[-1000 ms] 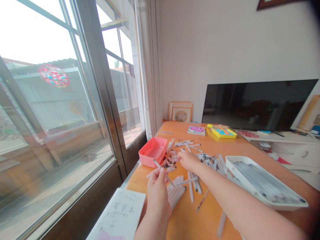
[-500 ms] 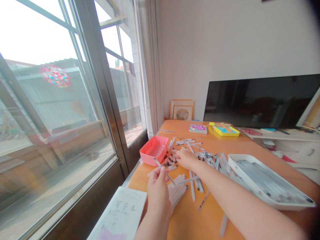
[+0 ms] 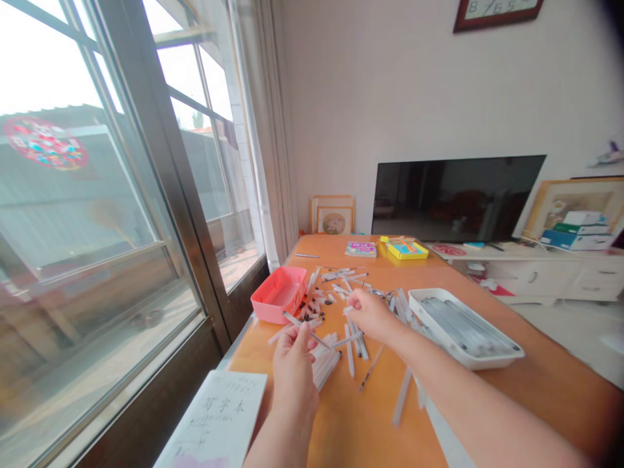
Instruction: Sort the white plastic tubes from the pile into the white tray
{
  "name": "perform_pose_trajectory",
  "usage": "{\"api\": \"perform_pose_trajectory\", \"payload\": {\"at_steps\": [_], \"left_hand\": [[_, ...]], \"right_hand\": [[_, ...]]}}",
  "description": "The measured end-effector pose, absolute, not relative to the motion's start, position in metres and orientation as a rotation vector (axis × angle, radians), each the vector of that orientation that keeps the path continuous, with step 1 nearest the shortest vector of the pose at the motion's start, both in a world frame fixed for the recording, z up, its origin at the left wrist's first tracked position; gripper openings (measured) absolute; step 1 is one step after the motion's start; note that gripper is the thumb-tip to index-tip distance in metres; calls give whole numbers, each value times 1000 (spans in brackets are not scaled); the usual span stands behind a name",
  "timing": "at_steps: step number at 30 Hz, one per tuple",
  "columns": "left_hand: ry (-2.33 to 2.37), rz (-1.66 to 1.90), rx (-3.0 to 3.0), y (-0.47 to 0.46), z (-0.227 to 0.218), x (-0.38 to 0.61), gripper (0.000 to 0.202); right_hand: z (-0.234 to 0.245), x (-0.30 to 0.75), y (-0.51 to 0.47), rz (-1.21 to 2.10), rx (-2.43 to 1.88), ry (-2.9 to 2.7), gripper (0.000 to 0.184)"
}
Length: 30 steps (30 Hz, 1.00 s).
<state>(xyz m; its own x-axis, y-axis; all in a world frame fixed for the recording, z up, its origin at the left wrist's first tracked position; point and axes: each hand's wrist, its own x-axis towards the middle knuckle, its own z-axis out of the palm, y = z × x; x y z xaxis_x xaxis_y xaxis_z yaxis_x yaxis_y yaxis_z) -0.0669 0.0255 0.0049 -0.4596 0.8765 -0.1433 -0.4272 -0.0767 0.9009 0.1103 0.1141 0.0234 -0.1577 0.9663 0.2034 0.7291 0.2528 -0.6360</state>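
My left hand (image 3: 294, 361) is closed on a clear pen barrel (image 3: 298, 325) held slantwise above the orange table (image 3: 351, 416). My right hand (image 3: 371, 314) is raised just above a scatter of clear pen barrels and small black caps (image 3: 336, 305), its fingers pinched on a small piece I cannot make out. A bundle of barrels (image 3: 325, 361) lies just right of my left hand.
A pink plastic box (image 3: 279, 303) stands at the table's left edge. A white tray (image 3: 458, 328) of finished pens sits to the right. A paper notebook (image 3: 217, 422) lies near me; small books (image 3: 387, 249) at the far end. Window left, TV behind.
My right hand has lifted off the pile and drawn back toward my left hand. The camera has turned right, so everything has shifted left in view.
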Motion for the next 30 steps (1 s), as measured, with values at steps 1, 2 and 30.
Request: {"api": "perform_pose_trajectory", "payload": {"at_steps": [1,2,30], "left_hand": [[1193,1703,553,26,5,-66,46],[1173,1694,543,26,5,-66,45],[963,1602,527,15,9,-48,34]], "right_hand": [[24,116,101,581,-1535,-1896,10],[25,121,86,639,-1529,-1845,9],[-5,109,-10,1187,-1157,-1252,29]]}}
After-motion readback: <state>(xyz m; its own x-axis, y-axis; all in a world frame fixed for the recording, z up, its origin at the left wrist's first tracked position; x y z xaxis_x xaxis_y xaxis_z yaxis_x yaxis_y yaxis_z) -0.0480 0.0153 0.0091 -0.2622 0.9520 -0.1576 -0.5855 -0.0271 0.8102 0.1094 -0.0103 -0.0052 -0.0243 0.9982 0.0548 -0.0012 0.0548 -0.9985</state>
